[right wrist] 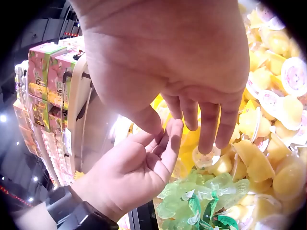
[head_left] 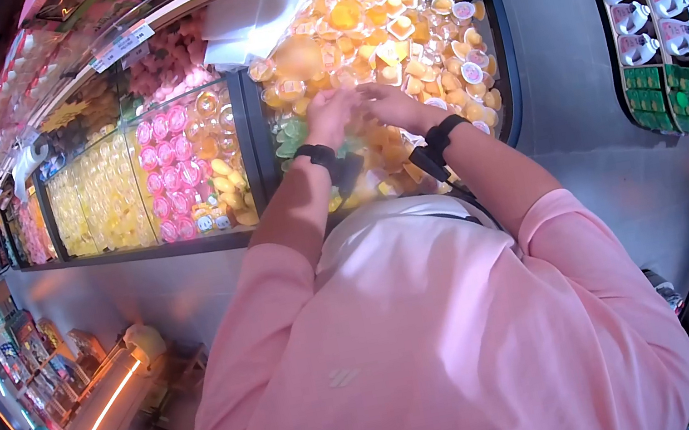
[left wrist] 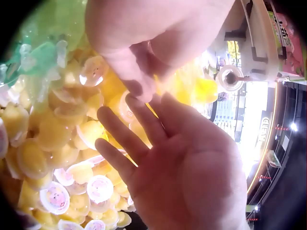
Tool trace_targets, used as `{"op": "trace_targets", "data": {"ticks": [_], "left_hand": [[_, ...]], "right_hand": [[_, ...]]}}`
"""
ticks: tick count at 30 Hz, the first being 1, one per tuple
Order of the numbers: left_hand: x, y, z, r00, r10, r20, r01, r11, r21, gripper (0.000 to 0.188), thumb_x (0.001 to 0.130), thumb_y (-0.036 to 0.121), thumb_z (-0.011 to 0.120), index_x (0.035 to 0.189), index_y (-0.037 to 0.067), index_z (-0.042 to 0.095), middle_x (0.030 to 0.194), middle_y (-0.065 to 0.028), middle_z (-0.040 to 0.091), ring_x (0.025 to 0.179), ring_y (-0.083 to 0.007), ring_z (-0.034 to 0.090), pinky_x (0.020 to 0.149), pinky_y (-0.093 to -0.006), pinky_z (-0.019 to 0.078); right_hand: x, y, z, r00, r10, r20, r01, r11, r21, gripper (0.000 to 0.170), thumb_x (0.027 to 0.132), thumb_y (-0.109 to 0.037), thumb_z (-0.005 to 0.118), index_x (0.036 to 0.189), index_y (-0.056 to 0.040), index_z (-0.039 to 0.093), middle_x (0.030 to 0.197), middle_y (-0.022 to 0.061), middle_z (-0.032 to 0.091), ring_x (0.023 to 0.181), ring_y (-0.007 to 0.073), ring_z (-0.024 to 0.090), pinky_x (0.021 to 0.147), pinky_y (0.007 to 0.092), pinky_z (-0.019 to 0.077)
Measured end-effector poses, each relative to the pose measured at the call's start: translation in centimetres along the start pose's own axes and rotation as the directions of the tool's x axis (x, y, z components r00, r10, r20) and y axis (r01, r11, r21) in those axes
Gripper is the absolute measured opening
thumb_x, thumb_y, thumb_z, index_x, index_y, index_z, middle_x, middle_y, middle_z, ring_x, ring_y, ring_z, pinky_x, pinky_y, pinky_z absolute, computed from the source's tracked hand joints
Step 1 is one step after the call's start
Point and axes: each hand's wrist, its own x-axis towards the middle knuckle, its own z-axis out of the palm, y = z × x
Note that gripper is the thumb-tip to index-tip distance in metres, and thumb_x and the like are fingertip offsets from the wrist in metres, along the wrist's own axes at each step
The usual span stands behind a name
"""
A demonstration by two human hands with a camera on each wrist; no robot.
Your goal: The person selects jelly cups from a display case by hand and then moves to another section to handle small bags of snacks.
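Many glossy orange-yellow cups (left wrist: pixel 32 159), some with printed lids (left wrist: pixel 100 188), lie below the left hand (head_left: pixel 333 116), fingers curled, grip unclear, and right hand (head_left: pixel 401 108), fingers loosely extended.

In the head view, glossy plastic cups (head_left: pixel 451 78) lie at upper centre; the shirt (head_left: pixel 438 327), lower centre, is matt cloth.

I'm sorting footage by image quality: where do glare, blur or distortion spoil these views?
Head view: strong fisheye bending with dark corners, and a pale patch of light on the pink shirt; left wrist view: the white area at right is blown out, the green packs hazy; right wrist view: dark corners, bright glare over the yellow cups.
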Motion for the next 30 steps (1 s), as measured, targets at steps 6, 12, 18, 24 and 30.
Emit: {"op": "trace_targets", "data": {"ticks": [6, 12, 18, 24, 30], "left_hand": [[-0.2, 0.4, -0.5, 0.997, -0.051, 0.051, 0.047, 0.996, 0.07, 0.025, 0.101, 0.019, 0.064, 0.113, 0.0, 0.053, 0.111, -0.0155, 0.066, 0.109, -0.0266, 0.067, 0.1, -0.0373, 0.054], [-1.1, 0.7, -1.0, 0.988, -0.138, 0.064, 0.142, 0.988, -0.058, 0.034, 0.099, 0.021, 0.067, 0.123, 0.002, 0.052, 0.123, -0.016, 0.062, 0.119, -0.0274, 0.062, 0.103, -0.0389, 0.0519], [-0.1, -1.4, -1.0, 0.999, -0.034, -0.018, 0.031, 0.99, -0.134, 0.039, 0.098, 0.015, 0.067, 0.129, 0.001, 0.047, 0.127, -0.0174, 0.06, 0.123, -0.0297, 0.06, 0.106, -0.038, 0.0498], [0.1, -0.9, 0.1, 0.999, -0.012, -0.032, 0.006, 0.984, -0.176, 0.034, 0.099, 0.012, 0.064, 0.126, 0.001, 0.047, 0.126, -0.0167, 0.062, 0.124, -0.0296, 0.061, 0.109, -0.0389, 0.0462], [-0.2, -0.9, -0.6, 0.995, -0.091, 0.042, 0.097, 0.978, -0.185, 0.029, 0.099, 0.012, 0.065, 0.12, 0.001, 0.051, 0.12, -0.0144, 0.063, 0.119, -0.0285, 0.063, 0.104, -0.0371, 0.0522]], "right_hand": [[0.6, 1.2, -0.6, 0.999, 0.021, 0.03, -0.02, 1.0, -0.011, 0.051, 0.096, -0.024, 0.063, 0.14, 0.0011, 0.053, 0.109, 0.0101, 0.069, 0.086, 0.0147, 0.066, 0.07, 0.0278, 0.0527], [2.6, 2.1, -1.5, 0.994, 0.046, -0.101, -0.047, 0.999, -0.006, 0.067, 0.093, -0.019, 0.063, 0.15, 0.0054, 0.036, 0.121, 0.0142, 0.065, 0.09, 0.0202, 0.068, 0.066, 0.0299, 0.0527], [3.6, 1.3, -1.5, 0.998, 0.036, -0.046, -0.036, 0.999, 0.021, 0.08, 0.092, -0.013, 0.061, 0.157, 0.0048, 0.018, 0.156, 0.0187, 0.042, 0.106, 0.022, 0.067, 0.07, 0.0302, 0.0535], [2.8, 0.7, -1.4, 0.999, 0.043, -0.031, -0.045, 0.998, -0.046, 0.081, 0.092, -0.016, 0.062, 0.158, 0.0038, 0.019, 0.16, 0.0165, 0.036, 0.124, 0.0255, 0.058, 0.099, 0.037, 0.0495], [2.5, 2.2, -2.0, 0.998, 0.061, -0.033, -0.061, 0.998, -0.002, 0.071, 0.095, -0.023, 0.063, 0.155, 0.0001, 0.032, 0.147, 0.0141, 0.052, 0.104, 0.0194, 0.066, 0.076, 0.0308, 0.053]]}}
